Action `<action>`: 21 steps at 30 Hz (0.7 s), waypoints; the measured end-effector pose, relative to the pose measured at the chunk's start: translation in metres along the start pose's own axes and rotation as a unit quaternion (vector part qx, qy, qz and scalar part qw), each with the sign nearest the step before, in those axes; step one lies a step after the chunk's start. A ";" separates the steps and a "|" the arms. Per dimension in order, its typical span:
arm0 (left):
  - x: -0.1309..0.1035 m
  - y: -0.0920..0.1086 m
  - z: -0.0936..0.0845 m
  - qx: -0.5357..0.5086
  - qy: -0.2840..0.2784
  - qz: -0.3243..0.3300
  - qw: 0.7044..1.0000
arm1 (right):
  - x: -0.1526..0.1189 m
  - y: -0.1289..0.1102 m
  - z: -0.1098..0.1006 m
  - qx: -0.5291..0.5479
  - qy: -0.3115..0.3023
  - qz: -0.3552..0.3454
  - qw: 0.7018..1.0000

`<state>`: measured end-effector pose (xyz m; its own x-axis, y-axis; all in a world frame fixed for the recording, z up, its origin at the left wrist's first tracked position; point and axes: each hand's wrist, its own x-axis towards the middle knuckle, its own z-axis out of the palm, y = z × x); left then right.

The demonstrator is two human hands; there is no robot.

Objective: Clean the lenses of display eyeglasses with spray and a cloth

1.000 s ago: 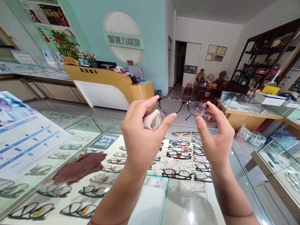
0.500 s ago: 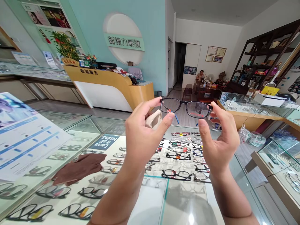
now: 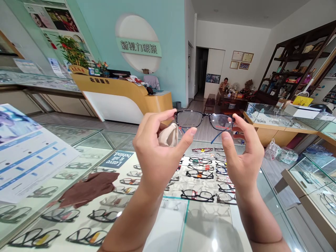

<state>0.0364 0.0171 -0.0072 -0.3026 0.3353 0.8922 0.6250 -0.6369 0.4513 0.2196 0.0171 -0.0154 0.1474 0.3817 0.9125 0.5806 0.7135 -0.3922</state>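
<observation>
A pair of dark-framed eyeglasses [image 3: 206, 116] is raised above the glass display case, with its blue temples pointing back and down. Small red marks show on the lenses. My left hand [image 3: 160, 147] pinches one end of the frame and also has a cream cloth [image 3: 168, 135] tucked in its palm. The other end is pinched by my right hand [image 3: 245, 150], thumb below and fingers above. Beneath both hands, rows of eyeglasses [image 3: 200, 174] lie inside the case.
A brown cloth [image 3: 89, 188] lies on the glass at left, near a blue card [image 3: 117, 159] and a printed sheet [image 3: 31, 157]. Beyond stands a wooden counter [image 3: 157, 103]. A person [image 3: 224, 85] sits at a dark table far back. More display cases [image 3: 283, 120] line the right.
Both hands have shifted slightly left with the eyeglasses. The frame has turned a little, so one blue temple shows more and its tilt is different.
</observation>
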 end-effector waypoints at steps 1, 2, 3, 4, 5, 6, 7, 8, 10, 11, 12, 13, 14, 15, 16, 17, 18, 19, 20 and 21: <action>0.000 0.001 0.000 0.007 0.013 0.022 1.000 | 0.000 0.001 0.001 0.010 -0.013 0.014 1.000; -0.001 0.002 0.000 0.013 0.021 0.039 0.999 | 0.000 0.002 0.001 0.018 -0.023 0.024 0.999; -0.001 0.003 0.000 0.017 0.026 0.049 0.998 | 0.000 0.003 0.002 0.024 -0.028 0.031 0.999; -0.001 0.003 0.000 0.020 0.028 0.053 0.998 | 0.000 0.004 0.003 0.026 -0.030 0.035 0.999; -0.001 0.003 -0.001 0.021 0.028 0.054 0.998 | 0.000 0.004 0.003 0.027 -0.029 0.036 0.999; -0.001 0.003 -0.001 0.020 0.027 0.051 0.998 | 0.000 0.004 0.003 0.026 -0.027 0.033 0.999; -0.001 0.003 -0.001 0.018 0.024 0.043 0.999 | 0.000 0.004 0.003 0.026 -0.025 0.029 0.999; -0.001 0.002 -0.001 0.014 0.019 0.033 0.999 | 0.000 0.004 0.003 0.024 -0.021 0.024 0.999; -0.001 0.001 -0.001 0.002 0.004 0.004 1.000 | 0.000 0.003 0.003 0.019 -0.006 0.004 1.000; -0.002 0.000 -0.001 -0.005 -0.006 -0.012 1.000 | -0.001 0.003 0.003 0.014 0.005 -0.008 1.000; -0.002 0.000 -0.001 -0.013 -0.014 -0.027 0.999 | -0.001 0.002 0.004 0.008 0.016 -0.022 1.000; -0.002 -0.001 0.000 -0.020 -0.023 -0.041 0.999 | -0.002 0.002 0.004 0.003 0.026 -0.034 0.999; -0.002 -0.001 0.000 -0.026 -0.029 -0.051 0.998 | -0.003 0.001 0.004 -0.001 0.035 -0.045 0.998; -0.002 -0.001 0.001 -0.032 -0.033 -0.059 0.997 | -0.004 0.001 0.005 -0.004 0.041 -0.053 0.998; -0.002 -0.001 0.002 -0.037 -0.035 -0.065 0.997 | -0.005 0.000 0.005 -0.007 0.046 -0.057 0.997; -0.003 0.000 0.003 -0.041 -0.035 -0.069 0.996 | -0.006 0.000 0.005 -0.008 0.050 -0.058 0.997; -0.003 0.000 0.004 -0.045 -0.032 -0.072 0.996 | -0.007 0.000 0.005 -0.008 0.052 -0.057 0.997; -0.003 0.001 0.004 -0.050 -0.027 -0.075 0.996 | -0.008 -0.001 0.005 -0.008 0.052 -0.055 0.997; -0.003 0.002 0.005 -0.057 -0.022 -0.079 0.995 | -0.009 -0.001 0.006 -0.007 0.050 -0.053 0.997; -0.003 0.002 0.006 -0.066 -0.019 -0.083 0.994 | -0.010 -0.002 0.006 -0.006 0.048 -0.051 0.998</action>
<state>0.0429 0.0193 -0.0088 -0.3646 0.4686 0.8047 0.4677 -0.6551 0.5934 0.2127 0.0155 -0.0243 0.1625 0.2489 0.9548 0.6059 0.7386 -0.2956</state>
